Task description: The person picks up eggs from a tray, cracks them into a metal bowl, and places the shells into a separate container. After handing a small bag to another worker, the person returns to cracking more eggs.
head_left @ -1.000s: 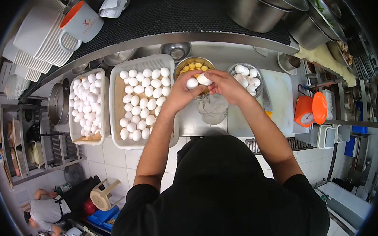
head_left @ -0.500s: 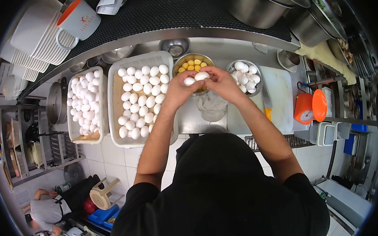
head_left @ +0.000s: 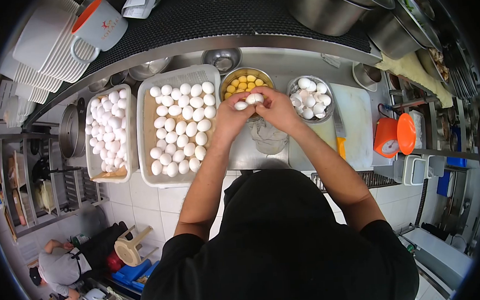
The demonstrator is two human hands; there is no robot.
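One egg [head_left: 254, 98] is being pinched btwn. L hand [head_left: 234, 117] & R hand [head_left: 277, 111], which are sitting closer tog. than 0.5 s ago, w/ 2nd egg [head_left: 241, 105] resting in L hand, yolk bowl [head_left: 245, 72] lying just beyond both, so shell's prob. being worked.

yolk bowl [head_left: 247, 71]: your left hand [head_left: 232, 118] and right hand [head_left: 277, 111] hide near rim | egg [head_left: 254, 98] at bowl: whether cracked, too small to tell | egg tray [head_left: 165, 182] left of bowl: your left forearm [head_left: 211, 173] blocks part | pot [head_left: 325, 9] beyond bowl: top edge cuts it | scale [head_left: 385, 138] right of bowl: dial marks unreadable
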